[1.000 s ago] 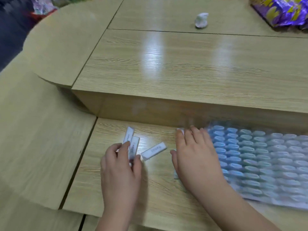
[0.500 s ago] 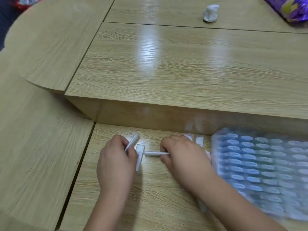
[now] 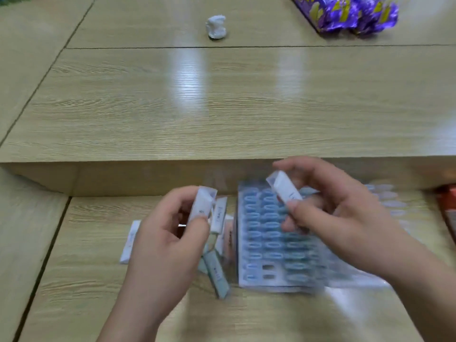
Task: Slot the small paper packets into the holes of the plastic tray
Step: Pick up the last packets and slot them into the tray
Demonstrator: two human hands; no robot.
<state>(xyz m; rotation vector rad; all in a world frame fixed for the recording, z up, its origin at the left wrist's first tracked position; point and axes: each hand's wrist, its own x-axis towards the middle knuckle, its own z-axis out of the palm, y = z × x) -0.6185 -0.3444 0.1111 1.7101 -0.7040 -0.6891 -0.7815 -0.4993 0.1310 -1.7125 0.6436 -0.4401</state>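
- Two small paper packets up off the table (image 3: pixel 98 280), one per hand.
- Pinches the first packet (image 3: pixel 201 206) in the left hand (image 3: pixel 170 233), thumb and curled fingers on its lower half, upper end tilted up and to the right, just above the loose packets (image 3: pixel 218 275).
- Pinches the second packet (image 3: pixel 283 186) in the right hand (image 3: pixel 338 208), between thumb and bent fingers, free end pointing up and left, over the far left part of the plastic tray (image 3: pixel 256 282).
- Lies flat on the lower table level, that plastic tray, just right of the left hand; shows rows of holes mostly filled with bluish ends, a few near the front left corner looking open; right part hidden under the right hand and blurred.
- Rest scattered on the table just left of the tray, those loose packets, partly under the left hand, one white strip (image 3: pixel 130 243) lying apart at the far left.
- Farther back, on the raised table level (image 3: pixel 222 107): a crumpled white wad (image 3: pixel 216 28) and a purple wrapper (image 3: pixel 345 13), well apart.
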